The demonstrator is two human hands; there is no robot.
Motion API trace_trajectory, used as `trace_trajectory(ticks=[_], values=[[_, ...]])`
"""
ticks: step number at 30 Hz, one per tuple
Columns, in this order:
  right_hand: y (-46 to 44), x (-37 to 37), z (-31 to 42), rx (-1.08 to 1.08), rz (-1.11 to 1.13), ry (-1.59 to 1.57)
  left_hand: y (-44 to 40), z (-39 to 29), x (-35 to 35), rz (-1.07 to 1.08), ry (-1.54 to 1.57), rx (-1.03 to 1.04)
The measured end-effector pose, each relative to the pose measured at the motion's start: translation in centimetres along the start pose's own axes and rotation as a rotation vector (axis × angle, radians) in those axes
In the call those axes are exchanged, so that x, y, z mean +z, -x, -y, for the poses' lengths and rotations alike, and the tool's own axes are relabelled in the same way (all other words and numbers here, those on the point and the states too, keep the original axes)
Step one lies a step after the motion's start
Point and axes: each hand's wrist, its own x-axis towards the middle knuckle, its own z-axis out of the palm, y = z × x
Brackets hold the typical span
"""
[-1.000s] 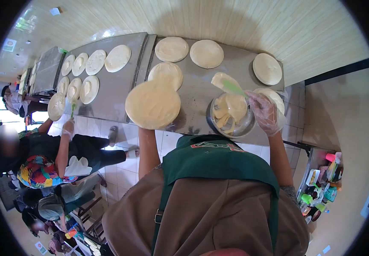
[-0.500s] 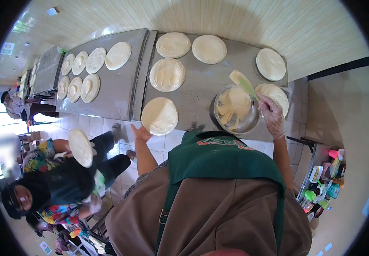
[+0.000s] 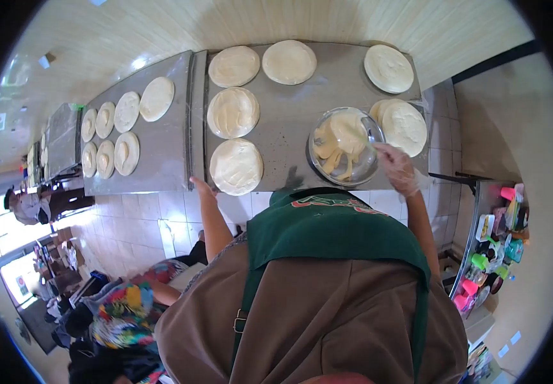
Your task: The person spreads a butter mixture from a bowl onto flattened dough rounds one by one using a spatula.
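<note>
My left hand (image 3: 205, 189) is bare and open at the front edge of the metal table, just left of a round flat dough (image 3: 237, 167) coated with pale cream. It holds nothing, and some of its fingers are hidden. My right hand (image 3: 398, 169), in a clear plastic glove, grips a green-handled spatula (image 3: 374, 146) at the rim of a metal bowl (image 3: 365, 173). The spatula's blade dips among the thick beige cream (image 3: 347, 133) in the bowl and is hard to make out. Two overlapping dough rounds (image 3: 405, 129) lie just behind my right hand.
More dough rounds (image 3: 233, 112) lie along the back and left of this table. A second metal table (image 3: 168, 150) on the left bears several rounds, some with cream dollops. A person in a colourful sleeve (image 3: 126, 315) is close at lower left. A cluttered shelf (image 3: 475, 224) stands right.
The spatula has gone from above the bowl down into it. The nearest dough round now rests farther onto the table, and my left hand is beside it. The nearby person has shifted lower.
</note>
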Motion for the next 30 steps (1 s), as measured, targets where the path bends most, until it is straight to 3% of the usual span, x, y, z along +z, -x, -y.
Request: trace_trajectory(ticks=[3,5,6,8,11,14,16,21,25,28,30], values=[[-0.1,1.8,-2.0,-0.107,-0.012,-0.055,5.0,0.7,1.4,-0.178,-0.201,0.282],[0.3,1.3,-3.4,0.067,0.018,-0.174,14.0,0.1,5.1,-0.353,-0.462,0.537],[0.7,0.6,-3.9,0.172,-0.039,-0.176,14.2,1.4,7.2,-0.334,-0.487,0.772],[1.6,-0.6,-4.8,0.375,-0.139,-0.187,11.0,4.6,13.2,0.121,-0.274,1.073],[3.7,-1.6,-9.3,0.284,-0.447,-0.127,25.9,2.7,21.7,0.631,-0.49,1.19],[6.1,-3.3,-8.9,0.474,-0.608,-0.145,34.4,2.9,30.9,0.993,-0.565,1.575],[7.7,-3.9,-8.4,0.543,-0.663,-0.212,37.5,4.9,37.7,1.028,-0.749,1.748],[11.9,-4.0,-8.3,0.608,-0.783,-0.33,42.4,8.8,48.7,0.741,-1.24,1.534],[14.9,-3.4,-9.7,0.659,-0.867,-0.37,42.5,10.1,51.1,0.567,-1.371,1.426],[16.0,-3.0,-11.3,0.689,-0.855,-0.471,41.7,9.6,52.1,0.731,-1.224,1.288],[16.0,-2.7,-12.2,0.692,-0.839,-0.46,43.9,8.0,50.3,1.1,-1.056,1.189]])
